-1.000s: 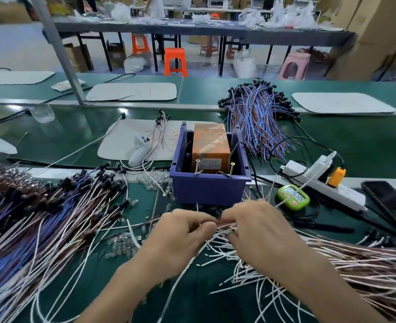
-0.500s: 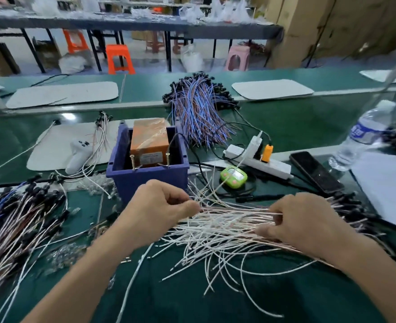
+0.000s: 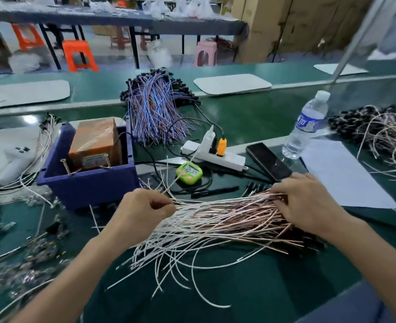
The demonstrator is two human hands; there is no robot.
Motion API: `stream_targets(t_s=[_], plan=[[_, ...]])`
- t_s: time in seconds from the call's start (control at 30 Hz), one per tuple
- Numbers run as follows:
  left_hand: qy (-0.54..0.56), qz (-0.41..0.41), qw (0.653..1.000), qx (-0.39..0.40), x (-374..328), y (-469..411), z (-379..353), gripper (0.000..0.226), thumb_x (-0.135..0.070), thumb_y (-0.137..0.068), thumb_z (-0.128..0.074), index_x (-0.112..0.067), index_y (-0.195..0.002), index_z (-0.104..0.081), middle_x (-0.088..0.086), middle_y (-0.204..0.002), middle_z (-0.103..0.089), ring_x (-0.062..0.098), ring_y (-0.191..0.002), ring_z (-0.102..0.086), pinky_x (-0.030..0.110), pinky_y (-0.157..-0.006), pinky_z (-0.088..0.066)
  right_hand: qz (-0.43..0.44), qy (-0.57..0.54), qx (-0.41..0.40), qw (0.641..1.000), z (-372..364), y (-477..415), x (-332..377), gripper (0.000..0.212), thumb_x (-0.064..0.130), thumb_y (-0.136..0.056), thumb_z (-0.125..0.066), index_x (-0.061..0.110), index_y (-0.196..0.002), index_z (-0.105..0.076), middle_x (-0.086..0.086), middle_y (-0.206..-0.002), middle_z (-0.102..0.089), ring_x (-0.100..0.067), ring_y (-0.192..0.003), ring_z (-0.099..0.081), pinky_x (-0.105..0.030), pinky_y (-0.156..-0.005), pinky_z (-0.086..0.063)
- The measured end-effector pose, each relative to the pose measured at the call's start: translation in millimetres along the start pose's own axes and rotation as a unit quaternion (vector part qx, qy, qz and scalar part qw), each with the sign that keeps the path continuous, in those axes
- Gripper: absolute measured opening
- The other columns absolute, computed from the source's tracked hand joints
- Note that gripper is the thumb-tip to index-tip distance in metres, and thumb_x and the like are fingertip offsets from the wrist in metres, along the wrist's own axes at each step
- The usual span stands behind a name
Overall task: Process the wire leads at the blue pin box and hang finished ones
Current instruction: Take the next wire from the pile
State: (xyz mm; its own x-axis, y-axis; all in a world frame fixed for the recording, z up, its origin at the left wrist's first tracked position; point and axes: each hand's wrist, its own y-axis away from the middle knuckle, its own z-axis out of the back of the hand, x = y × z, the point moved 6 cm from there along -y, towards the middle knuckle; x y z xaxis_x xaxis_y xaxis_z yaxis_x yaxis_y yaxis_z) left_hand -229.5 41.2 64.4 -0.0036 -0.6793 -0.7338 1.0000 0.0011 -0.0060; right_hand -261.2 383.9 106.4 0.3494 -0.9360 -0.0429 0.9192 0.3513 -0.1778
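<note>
Green matting (image 3: 250,287) covers the bench. The wire leads (image 3: 215,220) lie on it in the lower centre of the frame, between the two hands. Just behind them, centre left, stands the blue pin box (image 3: 87,185). It holds an orange block (image 3: 94,141), and two brass pins (image 3: 65,164) stand along its near wall.

Close behind the leads sit a green timer (image 3: 189,172) and a black pen (image 3: 213,191), and a few stray white ends rise across the timer. Farther back are a white power strip (image 3: 229,157), a dark phone (image 3: 268,160), a water bottle (image 3: 309,127) and, at the right, a white sheet of paper (image 3: 341,173). A bundle of blue and brown wires (image 3: 155,113) lies upper centre, and a tangled pile (image 3: 383,134) lies at the right edge.

The leads' long axis runs left to right across the frame. Their white ends point left and fan toward the lower left, while the coppery lengths run right.

The left hand (image 3: 143,210) is curled into a fist, pinching strands at the white end just in front of the box. The right hand (image 3: 309,201) has its fingers bent down over the coppery end, gripping the bundle there.
</note>
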Motion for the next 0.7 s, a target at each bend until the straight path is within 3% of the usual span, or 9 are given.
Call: stream_targets(t_s=[0.07,0.2,0.33,0.47,0.53,0.7], plan=[[-0.026,0.008,1.000,-0.010,2,0,-2,0.024,-0.035,-0.087,-0.081,-0.048,-0.068,-0.074,-0.033,-0.071,-0.068,-0.007,-0.066,-0.064,0.010,-0.051,-0.043,0.006,-0.040,-0.005,0.999,-5,1,5,0.029,0.008,-0.084,-0.073,0.028,-0.104,-0.079,0.012,-0.083,-0.065,-0.020,-0.088,-0.056,-0.039,-0.090,-0.043],[-0.043,0.019,0.998,-0.031,8,-1,1,0.023,-0.034,-0.087,-0.081,-0.044,-0.068,-0.075,-0.038,-0.073,-0.065,-0.009,-0.077,-0.063,0.008,-0.054,-0.045,0.034,-0.112,-0.053,0.992,-6,0,17,0.036,-0.004,-0.090,-0.067,0.026,-0.104,-0.082,0.015,-0.081,-0.056,-0.013,-0.085,-0.047,-0.028,-0.088,-0.032],[-0.049,0.029,0.998,-0.037,9,-3,-1,0.015,-0.034,-0.086,-0.081,-0.040,-0.072,-0.078,-0.027,-0.070,-0.068,-0.009,-0.079,-0.061,0.012,-0.058,-0.044,0.053,-0.103,-0.021,0.993,-22,-2,34,0.047,-0.011,-0.085,-0.062,0.025,-0.110,-0.080,0.013,-0.102,-0.071,-0.018,-0.105,-0.058,-0.030,-0.096,-0.032],[-0.041,0.012,0.999,-0.025,11,-1,-5,0.014,-0.032,-0.086,-0.080,-0.039,-0.075,-0.078,-0.026,-0.082,-0.069,-0.011,-0.087,-0.059,0.015,-0.068,-0.047,0.029,-0.065,-0.030,0.997,-34,8,31,0.055,-0.013,-0.080,-0.062,0.025,-0.117,-0.077,0.010,-0.117,-0.075,-0.018,-0.116,-0.063,-0.033,-0.105,-0.030],[-0.041,-0.011,0.999,-0.013,9,0,-9,0.009,-0.030,-0.086,-0.081,-0.035,-0.079,-0.080,-0.033,-0.091,-0.065,-0.012,-0.095,-0.056,0.015,-0.076,-0.045,-0.011,-0.064,-0.055,0.996,-35,9,19,0.056,-0.012,-0.077,-0.055,0.023,-0.113,-0.080,0.006,-0.115,-0.076,-0.021,-0.117,-0.064,-0.037,-0.108,-0.029],[-0.075,-0.067,0.995,0.027,-5,4,-30,0.007,-0.025,-0.089,-0.077,-0.029,-0.087,-0.082,-0.031,-0.091,-0.064,-0.009,-0.098,-0.056,0.023,-0.089,-0.048,-0.080,-0.070,-0.089,0.990,-39,11,23,0.057,-0.007,-0.067,-0.042,0.013,-0.102,-0.082,-0.006,-0.106,-0.079,-0.030,-0.109,-0.068,-0.039,-0.106,-0.030]])
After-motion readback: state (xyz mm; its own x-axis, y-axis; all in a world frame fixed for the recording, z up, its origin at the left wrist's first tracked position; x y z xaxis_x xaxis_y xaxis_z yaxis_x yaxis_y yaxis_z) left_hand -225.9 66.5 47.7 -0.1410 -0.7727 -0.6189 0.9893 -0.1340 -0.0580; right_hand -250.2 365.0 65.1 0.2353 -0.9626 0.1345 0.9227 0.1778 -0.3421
